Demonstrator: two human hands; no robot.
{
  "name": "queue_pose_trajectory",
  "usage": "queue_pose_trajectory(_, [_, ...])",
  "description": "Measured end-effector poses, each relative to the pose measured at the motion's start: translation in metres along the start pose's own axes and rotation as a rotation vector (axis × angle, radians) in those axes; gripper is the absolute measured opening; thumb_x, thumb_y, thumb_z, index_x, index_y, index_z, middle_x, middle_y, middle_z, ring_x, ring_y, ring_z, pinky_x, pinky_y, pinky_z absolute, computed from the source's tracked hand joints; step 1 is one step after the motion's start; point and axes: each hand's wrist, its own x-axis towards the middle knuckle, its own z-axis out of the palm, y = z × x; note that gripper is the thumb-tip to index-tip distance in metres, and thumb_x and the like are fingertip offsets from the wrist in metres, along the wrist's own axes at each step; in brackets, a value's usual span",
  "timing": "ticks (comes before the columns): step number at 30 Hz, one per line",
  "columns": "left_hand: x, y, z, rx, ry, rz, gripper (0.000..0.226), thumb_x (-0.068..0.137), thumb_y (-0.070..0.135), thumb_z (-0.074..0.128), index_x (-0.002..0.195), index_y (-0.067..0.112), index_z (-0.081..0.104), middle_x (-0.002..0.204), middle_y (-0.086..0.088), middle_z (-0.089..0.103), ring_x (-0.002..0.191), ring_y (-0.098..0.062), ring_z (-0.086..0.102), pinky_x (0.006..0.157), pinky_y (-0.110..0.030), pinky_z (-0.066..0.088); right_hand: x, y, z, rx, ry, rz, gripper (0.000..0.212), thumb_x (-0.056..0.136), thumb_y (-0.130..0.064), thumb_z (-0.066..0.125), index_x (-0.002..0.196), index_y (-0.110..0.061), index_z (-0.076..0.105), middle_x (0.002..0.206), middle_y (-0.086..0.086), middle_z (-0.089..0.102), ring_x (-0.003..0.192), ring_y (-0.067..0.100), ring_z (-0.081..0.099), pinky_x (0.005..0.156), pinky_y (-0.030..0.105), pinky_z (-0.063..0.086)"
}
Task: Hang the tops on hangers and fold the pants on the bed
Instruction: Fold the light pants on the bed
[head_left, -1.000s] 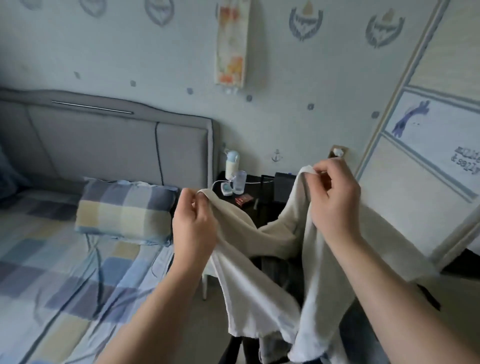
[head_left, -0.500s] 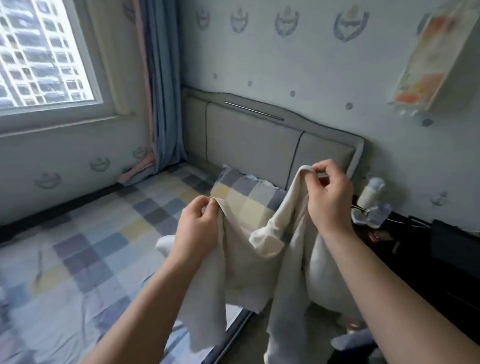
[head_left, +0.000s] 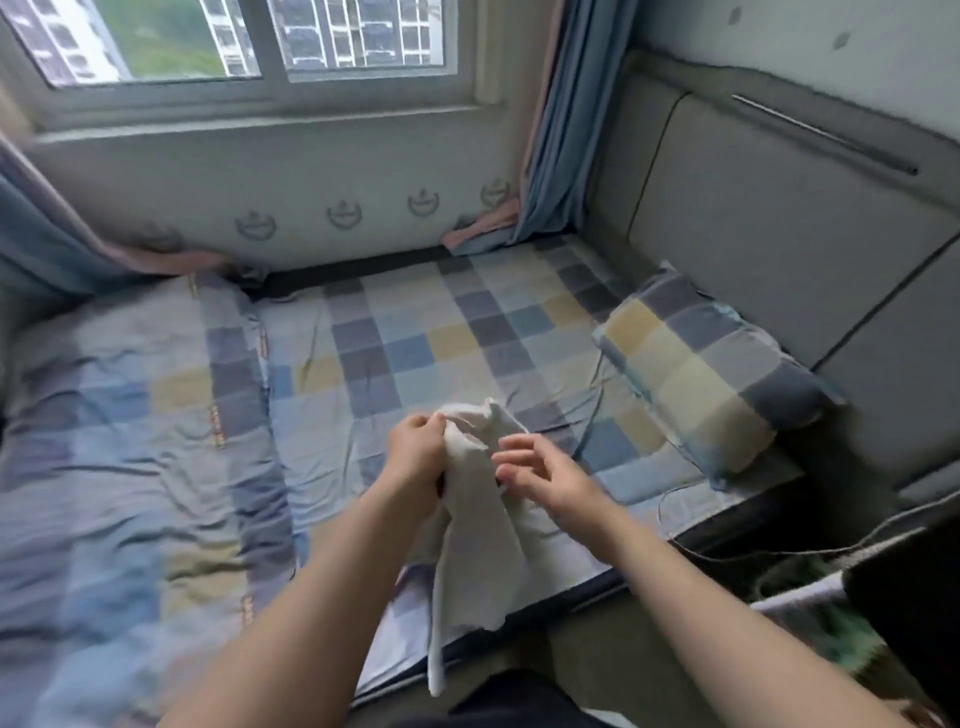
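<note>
The bed (head_left: 415, 322), covered in a checked sheet of blue, grey and yellow squares, filled most of the room below the window (head_left: 260, 47). A grey padded headboard (head_left: 779, 234) stood along its right side. A rumpled quilt (head_left: 130, 441) in the same check lay over the left part of the mattress. A blue curtain (head_left: 556, 130) hung in the corner between window and headboard. A matching pillow (head_left: 711, 374) rested against the foot of the headboard.

The off-white garment (head_left: 478, 545) was held up above the near edge of the bed, hanging down in long folds past the mattress edge; whether it was a top or pants could not be told. The left hand (head_left: 415, 452) gripped the bunched upper end of the cloth, fingers curled round it. The right hand (head_left: 545, 478) lay just beside it at the same height, its fingers (head_left: 511, 446) loosely spread and touching the cloth without closing on it.
</note>
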Motion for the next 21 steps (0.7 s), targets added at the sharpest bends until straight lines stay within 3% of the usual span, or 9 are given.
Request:
queue_pose_trajectory(3, [0.018, -0.018, 0.004, -0.058, 0.067, -0.116, 0.025, 0.106, 0.015, 0.044, 0.095, 0.001, 0.061, 0.092, -0.022, 0.062, 0.079, -0.030, 0.059, 0.072, -0.037, 0.049, 0.014, 0.037, 0.017, -0.154, -0.234, 0.079, 0.059, 0.079, -0.048, 0.076, 0.131, -0.029, 0.054, 0.124, -0.013, 0.065, 0.116, -0.001, 0.060, 0.099, 0.022, 0.049])
queue_pose_trajectory(5, [0.027, -0.021, 0.007, -0.135, 0.109, -0.160, 0.022, 0.106, 0.013, 0.047, 0.087, 0.006, 0.058, 0.082, -0.015, 0.056, 0.074, -0.026, 0.055, 0.067, -0.032, 0.045, 0.029, 0.056, 0.014, -0.265, -0.235, 0.077, 0.039, 0.088, -0.027, 0.072, 0.123, -0.020, 0.059, 0.119, -0.006, 0.069, 0.113, 0.010, 0.063, 0.100, 0.032, 0.049])
queue_pose_trajectory(7, [0.035, -0.018, 0.004, -0.185, 0.158, -0.166, 0.018, 0.102, 0.010, 0.053, 0.086, 0.005, 0.059, 0.078, -0.014, 0.055, 0.070, -0.025, 0.056, 0.064, -0.032, 0.046, 0.043, 0.063, 0.000, -0.379, -0.217, 0.082, 0.011, 0.094, -0.009, 0.058, 0.104, -0.011, 0.063, 0.098, 0.000, 0.069, 0.093, 0.016, 0.064, 0.088, 0.039, 0.049])
queue_pose_trajectory(8, [0.039, -0.014, 0.003, -0.204, 0.181, -0.162, 0.017, 0.101, 0.006, 0.054, 0.084, 0.005, 0.060, 0.077, -0.014, 0.055, 0.067, -0.024, 0.057, 0.062, -0.031, 0.048, 0.053, 0.063, -0.011, -0.465, -0.209, 0.081, 0.008, 0.096, -0.010, 0.055, 0.091, -0.010, 0.061, 0.083, 0.001, 0.063, 0.080, 0.017, 0.058, 0.078, 0.040, 0.048])
queue_pose_trajectory(10, [0.042, -0.009, 0.003, -0.286, 0.201, -0.163, 0.011, 0.098, -0.002, 0.053, 0.094, 0.005, 0.061, 0.087, -0.016, 0.059, 0.075, -0.025, 0.061, 0.067, -0.033, 0.053, 0.071, 0.058, -0.031, -0.589, -0.191, 0.055, 0.022, 0.097, -0.015, 0.054, 0.076, -0.010, 0.053, 0.069, -0.001, 0.051, 0.070, 0.017, 0.047, 0.066, 0.037, 0.039])
queue_pose_trajectory(12, [0.044, -0.005, 0.007, -0.413, 0.190, -0.154, 0.025, 0.097, -0.007, 0.052, 0.116, 0.009, 0.054, 0.106, -0.016, 0.063, 0.094, -0.028, 0.065, 0.081, -0.036, 0.056, 0.089, 0.046, -0.046, -0.604, -0.168, -0.007, 0.024, 0.097, -0.018, 0.056, 0.074, -0.011, 0.052, 0.068, -0.002, 0.052, 0.070, 0.018, 0.047, 0.064, 0.028, 0.037])
queue_pose_trajectory(14, [0.043, -0.002, 0.013, -0.425, 0.156, -0.089, 0.037, 0.097, -0.008, 0.054, 0.128, 0.013, 0.050, 0.120, -0.012, 0.066, 0.106, -0.029, 0.066, 0.090, -0.040, 0.055, 0.108, 0.033, -0.055, -0.481, -0.143, 0.016, 0.024, 0.098, -0.020, 0.058, 0.083, -0.002, 0.058, 0.076, 0.006, 0.058, 0.073, 0.022, 0.050, 0.066, 0.031, 0.038])
queue_pose_trajectory(17, [0.038, 0.002, 0.024, -0.262, 0.146, -0.021, 0.033, 0.098, 0.000, 0.059, 0.128, 0.014, 0.056, 0.129, -0.007, 0.067, 0.107, -0.025, 0.066, 0.096, -0.043, 0.051, 0.134, 0.016, -0.064, -0.220, -0.071, 0.195, 0.030, 0.099, -0.023, 0.056, 0.091, 0.006, 0.055, 0.081, 0.012, 0.051, 0.076, 0.022, 0.046, 0.069, 0.035, 0.037])
queue_pose_trajectory(21, [0.028, -0.006, 0.038, 0.078, 0.030, 0.065, 0.035, 0.092, 0.017, 0.073, 0.124, 0.021, 0.060, 0.134, -0.004, 0.064, 0.108, -0.012, 0.064, 0.089, -0.029, 0.052, 0.153, -0.003, -0.071, 0.226, -0.031, 0.445, 0.016, 0.104, -0.015, 0.051, 0.100, -0.001, 0.058, 0.089, 0.017, 0.061, 0.081, 0.029, 0.064, 0.068, 0.042, 0.057])
